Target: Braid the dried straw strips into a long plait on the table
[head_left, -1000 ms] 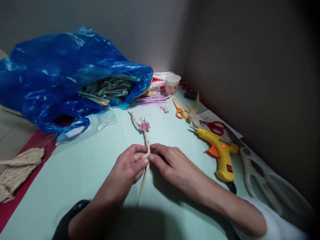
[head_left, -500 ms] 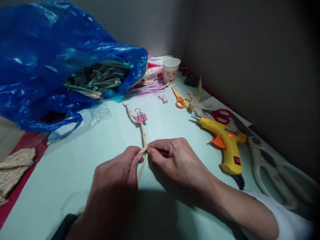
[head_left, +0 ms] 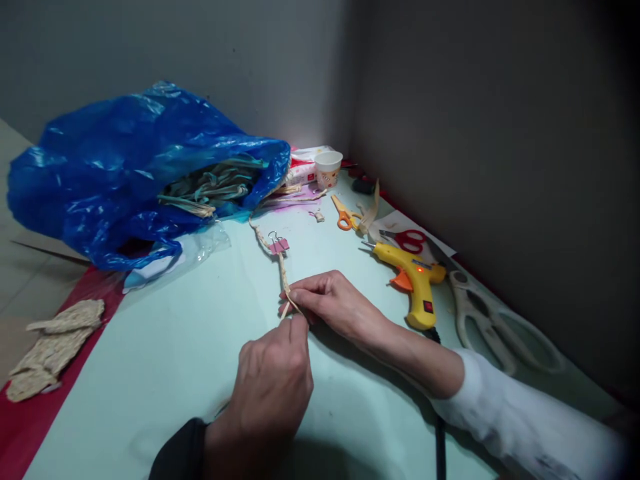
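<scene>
- Braided straw cord (head_left: pixel 283 270): lies on the pale green tabletop (head_left: pixel 165 353), ahead of both hands. We note its long axis running away from us, bending left beyond the pink binder clip (head_left: pixel 279 247) toward the mouth of the blue plastic bag (head_left: pixel 115 173).
- Right hand (head_left: pixel 340 303): nearer to the braid. It comes in from the right, across the long axis, thumb and fingers pinched on the cord's near end.
- Left hand (head_left: pixel 275 373): closer to us, roughly in line with the braid. Fingers curl closed; a thin strand (head_left: pixel 295 304) curves from the braid's end into them. We cannot see the fingertips.
- Second strand (head_left: pixel 285 311): a short pale length shows between the hands, pointing back toward us; we cannot tell whether either hand touches it.
- Right of the hands: yellow glue gun (head_left: pixel 421 287), indicator glowing, nozzle pointing left; red-handled scissors (head_left: pixel 410 241) just behind it, large shears (head_left: pixel 493 327) beside it.
- Far left: woven straw piece (head_left: pixel 60 347), well apart from both hands.
</scene>
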A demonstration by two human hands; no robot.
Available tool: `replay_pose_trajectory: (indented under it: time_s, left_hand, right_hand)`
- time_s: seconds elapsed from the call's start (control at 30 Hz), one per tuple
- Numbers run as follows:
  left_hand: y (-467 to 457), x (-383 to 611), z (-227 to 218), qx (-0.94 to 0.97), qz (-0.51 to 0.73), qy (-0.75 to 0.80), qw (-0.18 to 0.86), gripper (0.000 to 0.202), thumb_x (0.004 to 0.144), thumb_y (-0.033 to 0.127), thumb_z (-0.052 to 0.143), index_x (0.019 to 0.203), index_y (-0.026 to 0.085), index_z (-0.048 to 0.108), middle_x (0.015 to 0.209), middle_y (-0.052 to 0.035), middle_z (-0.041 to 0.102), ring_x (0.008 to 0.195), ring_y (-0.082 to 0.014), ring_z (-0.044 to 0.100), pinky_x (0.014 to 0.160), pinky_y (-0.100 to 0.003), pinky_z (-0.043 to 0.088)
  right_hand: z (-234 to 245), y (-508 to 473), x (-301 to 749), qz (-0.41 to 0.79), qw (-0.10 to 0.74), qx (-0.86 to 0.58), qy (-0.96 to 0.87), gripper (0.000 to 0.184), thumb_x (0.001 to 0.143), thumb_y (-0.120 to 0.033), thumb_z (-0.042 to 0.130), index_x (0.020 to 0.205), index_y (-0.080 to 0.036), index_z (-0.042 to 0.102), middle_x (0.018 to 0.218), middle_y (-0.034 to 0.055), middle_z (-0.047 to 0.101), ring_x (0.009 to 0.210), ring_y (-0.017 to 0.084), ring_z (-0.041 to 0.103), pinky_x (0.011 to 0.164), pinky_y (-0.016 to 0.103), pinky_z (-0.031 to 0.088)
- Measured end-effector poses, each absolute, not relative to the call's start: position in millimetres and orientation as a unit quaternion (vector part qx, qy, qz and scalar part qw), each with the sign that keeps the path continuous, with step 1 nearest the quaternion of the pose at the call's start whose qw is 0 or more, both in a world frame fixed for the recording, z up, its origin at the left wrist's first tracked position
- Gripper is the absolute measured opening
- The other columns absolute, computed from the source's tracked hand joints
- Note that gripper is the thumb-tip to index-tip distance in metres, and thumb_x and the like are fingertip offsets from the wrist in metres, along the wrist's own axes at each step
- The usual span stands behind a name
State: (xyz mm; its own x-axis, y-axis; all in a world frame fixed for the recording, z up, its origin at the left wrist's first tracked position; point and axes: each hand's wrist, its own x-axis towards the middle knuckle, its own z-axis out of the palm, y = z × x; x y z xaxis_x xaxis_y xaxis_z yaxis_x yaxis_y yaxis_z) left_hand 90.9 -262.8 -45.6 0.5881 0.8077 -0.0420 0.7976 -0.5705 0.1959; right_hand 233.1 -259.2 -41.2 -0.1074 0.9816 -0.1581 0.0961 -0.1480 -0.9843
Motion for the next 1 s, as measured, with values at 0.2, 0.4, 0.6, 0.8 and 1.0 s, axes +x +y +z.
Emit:
replay_pose_trajectory:
  time_s: [0.2, 0.4, 0.6, 0.8, 1.0]
  left_hand:
    - [-270.6, 94.7, -39.8, 0.895, -0.034, 0.442, 0.054, 0.028, 0.083, 0.007, 0.04, 0.094, 0.018, 0.062, 0.078, -0.0118, 0.07, 0.065, -0.0249, 0.065, 0.053, -0.031, 0.028]
    - [-274.2, 98.5, -39.4, 0.888, -0.076, 0.452, 0.034, 0.04, 0.082, 0.004, 0.032, 0.11, 0.012, 0.06, 0.08, -0.0153, 0.07, 0.066, -0.027, 0.067, 0.052, -0.032, 0.029]
    - [-271.3, 95.4, -37.0, 0.875, -0.063, 0.466, 0.116, 0.044, 0.087, 0.01, 0.031, 0.124, 0.011, 0.053, 0.091, -0.0174, 0.071, 0.07, -0.0293, 0.066, 0.059, -0.034, 0.031]
    - [-264.6, 74.8, -38.0, 0.746, 0.107, 0.516, 0.408, 0.035, 0.091, 0.039, 0.037, 0.108, 0.019, 0.061, 0.056, 0.0011, 0.049, 0.054, -0.0175, 0.046, 0.056, -0.028, 0.033]
    - [-270.6, 66.8, -40.3, 0.646, 0.183, 0.515, 0.532, 0.04, 0.09, 0.047, 0.042, 0.114, 0.019, 0.058, 0.051, 0.0069, 0.036, 0.048, -0.0126, 0.034, 0.051, -0.024, 0.031]
  right_hand:
    - [-44.4, -260.0, 239.9, 0.439, 0.389, -0.562, -0.583, 0.031, 0.081, -0.028, 0.048, 0.053, -0.016, 0.046, 0.055, -0.004, 0.032, 0.057, 0.009, 0.026, 0.052, 0.023, 0.023]
    - [-45.6, -257.7, 243.4, 0.424, 0.361, -0.565, -0.609, 0.028, 0.083, -0.029, 0.046, 0.058, -0.016, 0.048, 0.058, -0.0031, 0.037, 0.058, 0.01, 0.03, 0.054, 0.023, 0.026]
    - [-44.9, -256.7, 246.2, 0.38, 0.349, -0.571, -0.639, 0.028, 0.081, -0.024, 0.046, 0.053, -0.016, 0.045, 0.056, -0.0045, 0.028, 0.057, 0.009, 0.023, 0.051, 0.024, 0.021]
    - [-49.4, -253.7, 247.3, 0.415, 0.352, -0.562, -0.623, 0.027, 0.08, -0.025, 0.048, 0.059, -0.013, 0.062, 0.054, -0.0027, 0.048, 0.054, 0.008, 0.03, 0.05, 0.023, 0.022]
    - [-55.2, -250.6, 245.1, 0.491, 0.392, -0.541, -0.559, 0.026, 0.079, -0.026, 0.054, 0.063, -0.011, 0.067, 0.06, 0.0024, 0.062, 0.056, 0.009, 0.044, 0.055, 0.021, 0.032]
